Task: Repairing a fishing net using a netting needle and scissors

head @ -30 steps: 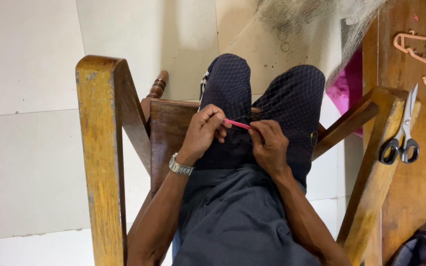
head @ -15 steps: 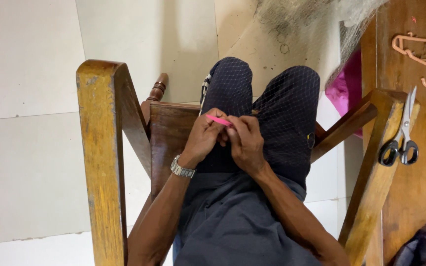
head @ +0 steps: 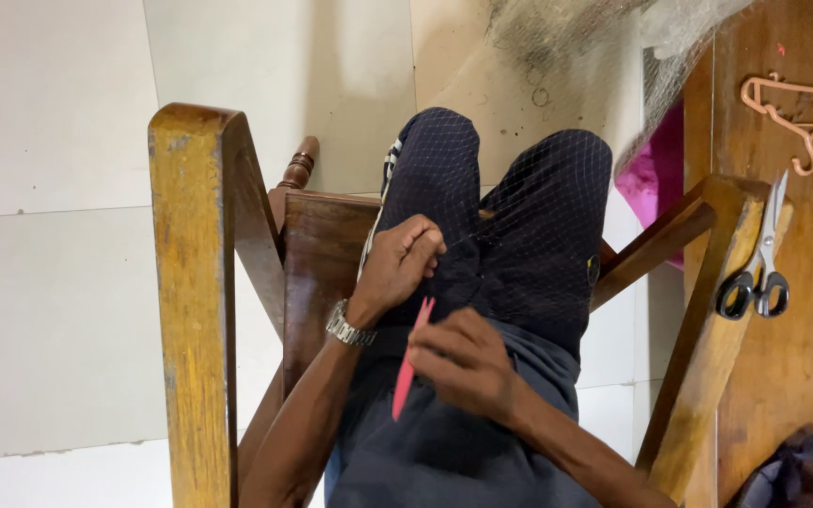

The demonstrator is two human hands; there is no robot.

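Observation:
I sit in a wooden chair with a fine net (head: 529, 216) draped over my dark trousers. My left hand (head: 399, 265), with a metal watch on its wrist, pinches the net mesh on my left thigh. My right hand (head: 463, 362) lies lower on my lap and holds a slim pink netting needle (head: 411, 362), which points down and to the left. The two hands are a short way apart, with the needle's upper end between them.
Wooden chair arms stand on both sides, the left arm (head: 190, 282) and the right arm (head: 708, 320). Black-handled scissors (head: 755, 273) rest on the right arm. A wooden table (head: 802, 357) at the right carries a pale hanger (head: 792, 108). More net (head: 604, 38) hangs above.
My right hand has pulled back toward my body with the pink needle, which was level at my knees and now points downward. My left hand stays on the net.

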